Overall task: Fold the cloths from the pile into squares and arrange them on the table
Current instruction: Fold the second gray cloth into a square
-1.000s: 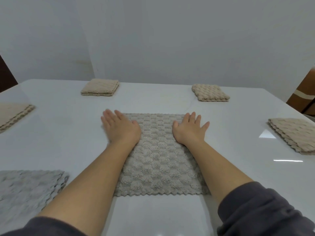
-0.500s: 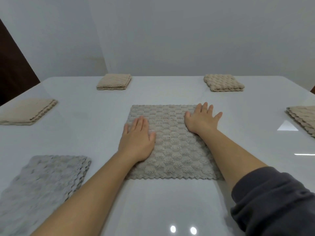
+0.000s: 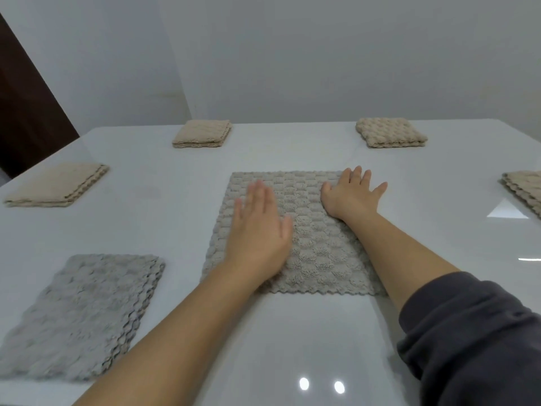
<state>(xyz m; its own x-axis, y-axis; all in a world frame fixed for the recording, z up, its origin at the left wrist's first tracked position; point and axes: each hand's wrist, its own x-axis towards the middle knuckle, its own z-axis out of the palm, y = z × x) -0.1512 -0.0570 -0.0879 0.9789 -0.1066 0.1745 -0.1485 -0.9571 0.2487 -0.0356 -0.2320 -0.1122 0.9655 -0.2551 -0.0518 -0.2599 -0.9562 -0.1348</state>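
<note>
A grey textured cloth point(image 3: 316, 247) lies spread flat on the white table point(image 3: 292, 341) in front of me. My left hand point(image 3: 259, 232) is flat, fingers straight, over the cloth's left half; it looks blurred. My right hand point(image 3: 349, 194) rests flat with fingers spread on the cloth's far right corner. A grey pile of cloths point(image 3: 79, 317) lies at the near left. Folded beige squares sit around the table: one at the left point(image 3: 55, 184), one far left point(image 3: 202, 133), one far right point(image 3: 390, 132), and one at the right edge point(image 3: 524, 189).
A pale wall stands behind the table. A dark panel point(image 3: 26, 112) is at the far left. Bare glossy tabletop lies between the cloths and along the near edge.
My left hand has slid from the cloth's far left corner toward me and to the centre-left. The right hand stays at the far right corner. The view has shifted left.
</note>
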